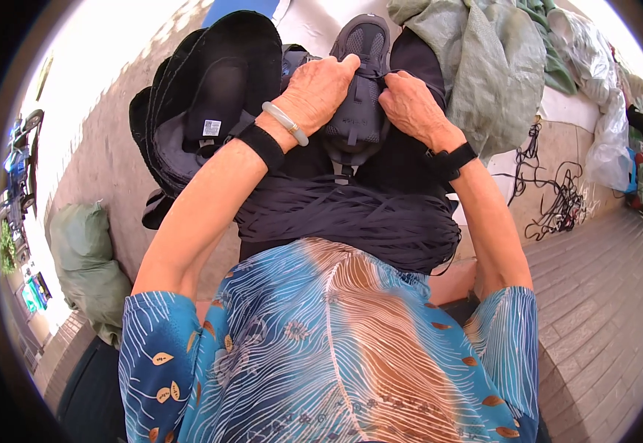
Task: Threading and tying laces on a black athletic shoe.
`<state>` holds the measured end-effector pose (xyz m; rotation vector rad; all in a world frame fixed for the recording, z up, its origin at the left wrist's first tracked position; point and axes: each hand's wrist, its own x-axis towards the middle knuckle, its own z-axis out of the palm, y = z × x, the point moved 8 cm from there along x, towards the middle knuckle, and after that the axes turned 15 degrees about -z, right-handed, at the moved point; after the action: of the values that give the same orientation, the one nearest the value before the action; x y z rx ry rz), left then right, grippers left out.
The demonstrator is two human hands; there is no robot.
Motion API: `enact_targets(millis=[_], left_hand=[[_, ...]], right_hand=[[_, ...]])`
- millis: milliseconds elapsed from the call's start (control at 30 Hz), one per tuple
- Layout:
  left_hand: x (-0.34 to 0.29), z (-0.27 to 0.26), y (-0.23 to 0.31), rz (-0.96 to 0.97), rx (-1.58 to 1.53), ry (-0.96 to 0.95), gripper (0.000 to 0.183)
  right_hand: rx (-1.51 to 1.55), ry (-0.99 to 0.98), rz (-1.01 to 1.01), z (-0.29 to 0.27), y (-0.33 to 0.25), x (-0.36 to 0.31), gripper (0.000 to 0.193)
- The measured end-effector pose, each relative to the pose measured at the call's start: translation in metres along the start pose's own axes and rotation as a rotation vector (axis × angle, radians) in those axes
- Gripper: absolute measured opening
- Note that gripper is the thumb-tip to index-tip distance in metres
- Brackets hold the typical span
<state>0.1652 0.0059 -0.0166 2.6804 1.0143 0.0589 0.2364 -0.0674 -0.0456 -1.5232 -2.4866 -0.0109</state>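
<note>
A dark grey sneaker (pixel 363 43) lies between my knees, its toe pointing away from me. My left hand (pixel 315 90) is closed in a pinch on the left side of its lacing. On the right side, my right hand (pixel 413 109) pinches a dark shoelace (pixel 375 74) that crosses the shoe's front; the fingertips are partly hidden. Across my lap spreads a thick bundle of dark laces (pixel 343 221). Beside my left forearm are several black shoe uppers (pixel 221 81), nested together, with a white label inside one.
Grey-green woven sacking (pixel 484 66) lies at the far right, with clear plastic wrapping (pixel 609 148) beyond it. Loose black cords (pixel 558 192) tangle on the ground at right. A stuffed green sack (pixel 89 258) stands at left. Parked vehicles (pixel 22 162) show at the left rim.
</note>
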Motion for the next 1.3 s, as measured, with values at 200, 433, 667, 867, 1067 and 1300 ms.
enact_targets(millis=[200,433,667,867,1067,1300], left_hand=[[-0.004,0.000,0.002,0.052,0.064,0.012,0.015],[0.002,0.000,0.009,0.073,0.117,0.060,0.017],[-0.003,0.000,-0.001,0.114,0.019,0.122,0.016],[0.003,-0.001,-0.020,-0.143,-0.214,0.019,0.021],[-0.005,-0.007,-0.023,-0.146,-0.265,0.071,0.023],[-0.007,0.004,-0.046,-0.249,-0.392,0.037,0.022]], right_hand=[[0.083,0.164,0.066,-0.020,-0.002,-0.004,0.012],[0.396,0.308,0.360,-0.018,0.013,-0.011,0.011],[0.267,0.228,0.390,-0.026,-0.003,-0.003,0.024],[0.101,0.059,0.354,-0.027,0.000,0.008,0.017],[-0.049,0.175,0.177,-0.039,-0.002,0.015,0.004],[0.845,0.504,0.349,-0.071,-0.028,0.036,0.008]])
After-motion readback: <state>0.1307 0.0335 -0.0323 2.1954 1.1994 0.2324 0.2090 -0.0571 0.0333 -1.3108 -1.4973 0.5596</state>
